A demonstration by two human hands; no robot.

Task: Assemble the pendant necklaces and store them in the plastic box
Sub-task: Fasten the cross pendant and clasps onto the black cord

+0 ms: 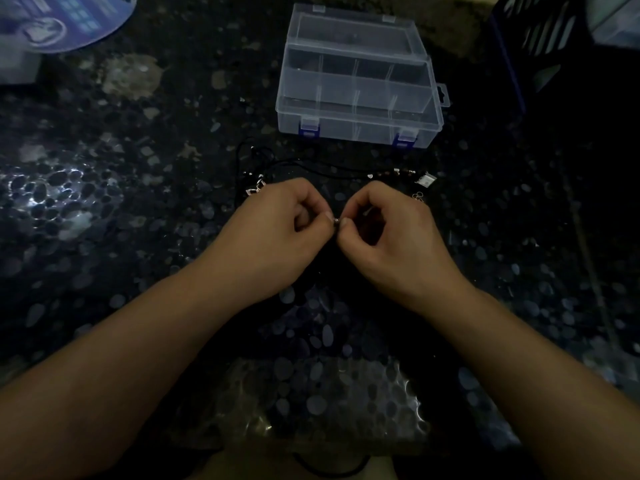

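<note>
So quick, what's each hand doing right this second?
Left hand: fingers curled, pinching a tiny metal piece at its fingertips.
Right hand: fingers curled, pinching the same small piece from the other side; what exactly it is can't be told.

Both forearms are bare up to the frame edge — no sleeves, and the left hand (277,216) and right hand (384,226) are bare too.

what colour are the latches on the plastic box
Blue, on the clear plastic box; both latches show on its front edge in the head view.
</note>
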